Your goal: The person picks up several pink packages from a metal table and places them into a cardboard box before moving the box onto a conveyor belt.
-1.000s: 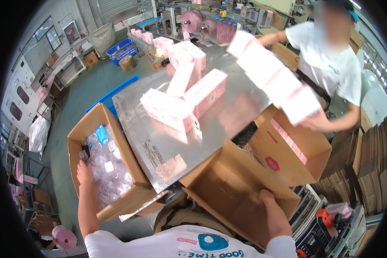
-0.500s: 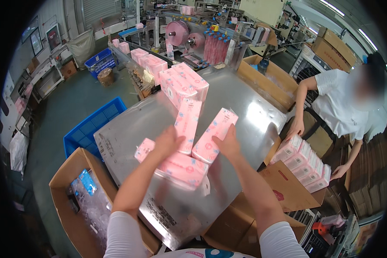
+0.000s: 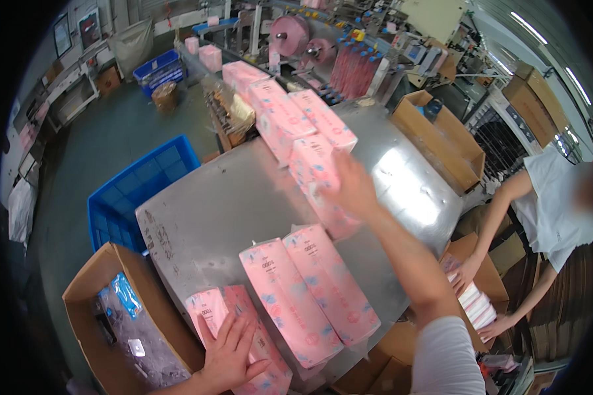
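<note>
Machinery with large pink rolls (image 3: 289, 35) fills the background, and a narrow conveyor leads from it toward a worn, shiny sheet-metal counter (image 3: 207, 210). Small pink packs (image 3: 209, 58) stand along that conveyor. Of the two bare hands, the left hand (image 3: 232, 352) lies palm down with fingers spread wide on a long, pink, flower-printed, film-wrapped pack (image 3: 216, 303) at the counter's near edge. Just to the right of it, two matching packs (image 3: 290, 303) lie side by side, touching along their length. Farther back, the right hand (image 3: 349, 187) is at the right side of another long pink pack (image 3: 310, 155); it is blurred, and I cannot tell whether it grips. Beyond that pack, more pink blocks (image 3: 280, 115) sit close together toward the conveyor end.

Left of the counter are a blue plastic crate (image 3: 141, 181) and an open brown cardboard box (image 3: 155, 299) holding clear plastic and a bright blue packet (image 3: 126, 295). Across on the right, a co-worker in a white short-sleeved shirt (image 3: 540, 204) has both hands on a row of white-and-pink packs (image 3: 478, 306) inside another cardboard carton (image 3: 464, 247).
</note>
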The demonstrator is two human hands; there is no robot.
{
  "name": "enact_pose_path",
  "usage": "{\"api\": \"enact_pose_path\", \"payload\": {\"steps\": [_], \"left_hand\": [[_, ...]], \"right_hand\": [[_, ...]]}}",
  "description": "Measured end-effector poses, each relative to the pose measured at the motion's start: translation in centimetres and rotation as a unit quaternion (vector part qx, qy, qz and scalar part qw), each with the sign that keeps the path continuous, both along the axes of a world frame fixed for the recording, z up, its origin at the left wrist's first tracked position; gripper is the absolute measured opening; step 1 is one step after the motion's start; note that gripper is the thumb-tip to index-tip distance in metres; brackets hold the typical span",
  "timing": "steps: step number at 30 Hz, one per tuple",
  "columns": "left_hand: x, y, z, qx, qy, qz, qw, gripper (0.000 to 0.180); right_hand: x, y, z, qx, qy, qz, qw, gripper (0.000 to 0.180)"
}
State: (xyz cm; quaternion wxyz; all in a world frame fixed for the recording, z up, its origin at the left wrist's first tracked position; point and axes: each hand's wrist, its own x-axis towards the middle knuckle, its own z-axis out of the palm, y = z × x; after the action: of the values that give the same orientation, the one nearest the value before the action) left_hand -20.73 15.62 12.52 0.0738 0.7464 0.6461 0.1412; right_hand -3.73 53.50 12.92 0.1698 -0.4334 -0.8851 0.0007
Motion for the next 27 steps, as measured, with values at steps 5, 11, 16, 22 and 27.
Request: {"api": "enact_pose_path", "payload": {"steps": [5,11,16,22,27], "left_hand": [[-1.8,2.7,-1.0,0.001,0.033,0.036,0.999,0.081],[-2.7,8.6,-1.4,0.063,0.04,0.031,0.997,0.079],[-3.3,7.9,-1.0,0.037,0.034,0.017,0.999,0.075],[-4.2,6.6,-1.7,0.17,-0.134,0.163,0.962,0.075],[-6.4,2.1,-4.8,-0.201,-0.58,0.291,0.734,0.07]], "right_hand": [[-1.0,2.6,-3.1,-0.201,-0.009,-0.13,0.971,0.106],[6.0,-6.0,-0.6,-0.303,-0.017,0.06,0.951,0.098],[0.2,-0.3,4.1,-0.256,-0.1,-0.005,0.961,0.097],[-6.9,7.6,-3.2,-0.161,0.014,-0.174,0.971,0.106],[1.4,6.1,-0.6,-0.302,-0.102,-0.103,0.942,0.093]]}}
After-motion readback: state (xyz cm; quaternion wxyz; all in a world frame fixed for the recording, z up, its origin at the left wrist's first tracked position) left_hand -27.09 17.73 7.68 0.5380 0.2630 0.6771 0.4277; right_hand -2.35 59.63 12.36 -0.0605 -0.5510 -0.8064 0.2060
